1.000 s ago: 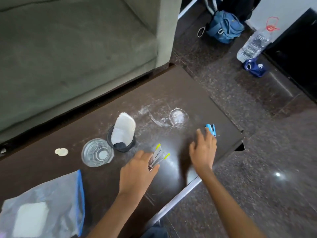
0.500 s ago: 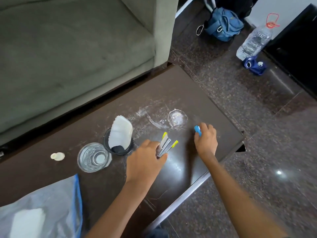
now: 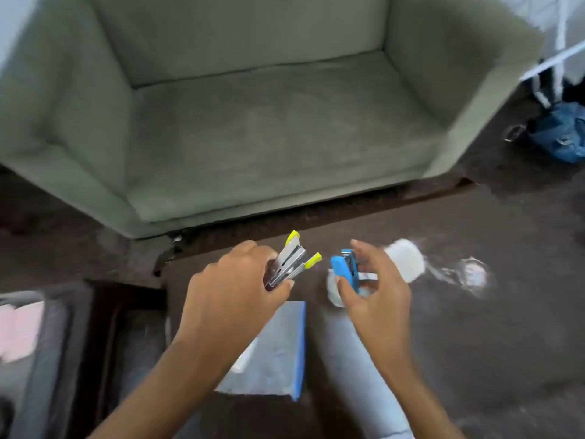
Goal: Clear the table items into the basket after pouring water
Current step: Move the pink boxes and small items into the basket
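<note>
With the left hand (image 3: pixel 228 289) clamped on the yellow-tipped staplers (image 3: pixel 292 263) and the right hand (image 3: pixel 373 289) on the blue stapler (image 3: pixel 345 272), we judge the basket (image 3: pixel 41 340) at near left, closer to the left hand.

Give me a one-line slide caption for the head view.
Left hand grips a yellow-tipped stapler, right hand a blue stapler, both lifted above the dark table.

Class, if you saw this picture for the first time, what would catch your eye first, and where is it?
Two raised hands, mid-frame: the left hand grips a yellow-tipped stapler, the right hand a blue stapler. Behind them, a grey-green sofa fills the top.
</note>
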A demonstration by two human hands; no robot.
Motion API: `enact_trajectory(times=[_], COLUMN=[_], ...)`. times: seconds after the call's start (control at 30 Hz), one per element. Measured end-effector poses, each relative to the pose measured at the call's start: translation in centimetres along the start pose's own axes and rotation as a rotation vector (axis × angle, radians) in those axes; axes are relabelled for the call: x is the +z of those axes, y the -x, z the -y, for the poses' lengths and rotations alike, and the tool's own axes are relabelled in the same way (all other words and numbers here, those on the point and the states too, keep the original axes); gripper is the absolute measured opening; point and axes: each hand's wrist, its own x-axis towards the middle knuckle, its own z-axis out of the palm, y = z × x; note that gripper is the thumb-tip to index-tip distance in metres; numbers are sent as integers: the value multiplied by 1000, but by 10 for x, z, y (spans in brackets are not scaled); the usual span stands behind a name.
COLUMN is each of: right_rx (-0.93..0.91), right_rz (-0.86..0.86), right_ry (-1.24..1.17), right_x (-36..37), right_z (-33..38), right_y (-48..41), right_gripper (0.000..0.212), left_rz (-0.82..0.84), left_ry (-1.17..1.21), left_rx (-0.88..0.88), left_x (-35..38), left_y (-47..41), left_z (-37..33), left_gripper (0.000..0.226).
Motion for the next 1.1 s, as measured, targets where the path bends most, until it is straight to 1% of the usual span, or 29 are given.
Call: enact_trajectory(times=[0.03, 0.13, 0.23, 0.3, 0.37, 0.43, 0.5, 0.57, 0.67, 0.8, 0.9, 0.97, 1.03, 1.1], right_rx=[-30, -115, -113, -104, -114, -108, -145, -242, -404, -446, -564, -599, -603, -618], right_rz=[54, 241, 431, 555, 656, 740, 829, 905, 1014, 1165, 1365, 1481, 1553, 1571], right_ry=[-27, -79, -158, -183, -193, -222, -205, -98, 149, 300, 548, 725, 819, 852], right_x=[17, 93, 157, 196, 233, 262, 298, 330, 369, 405, 427, 435, 437, 437], right_z=[10, 46, 78, 97, 113, 122, 132, 138, 140, 137, 130, 129, 132, 136], right_y=[7, 41, 79, 106, 128, 137, 146, 148, 147, 150, 158, 166, 170, 173], right_gripper=[49, 50, 51, 45, 36, 29, 26, 23, 22, 24, 25, 26, 26, 26], left_rz=[8, 18, 43, 54, 47, 22, 15, 33, 40, 58, 80, 100, 116, 131], left_ry=[-18, -43, -66, -91, -119, -180, -215, -248, -256, -176, -102, -71, -49, -45], left_rx=[-17, -130, -226, -290, -339, -354, -405, -441, -451, -456, -445, -438, -432, -423], left_x=[-7, -31, -47, -59, -74, -89, -105, -116, -123, -119, -112, -108, -104, -101], left_y=[4, 32, 58, 78, 98, 110, 124, 131, 135, 135, 133, 130, 128, 126], left_z=[16, 93, 163, 209, 250, 281, 316, 347, 379, 403, 413, 418, 420, 422], left_gripper=[28, 30, 29, 29, 30, 32, 32, 31, 29, 31, 33, 35, 37, 39])
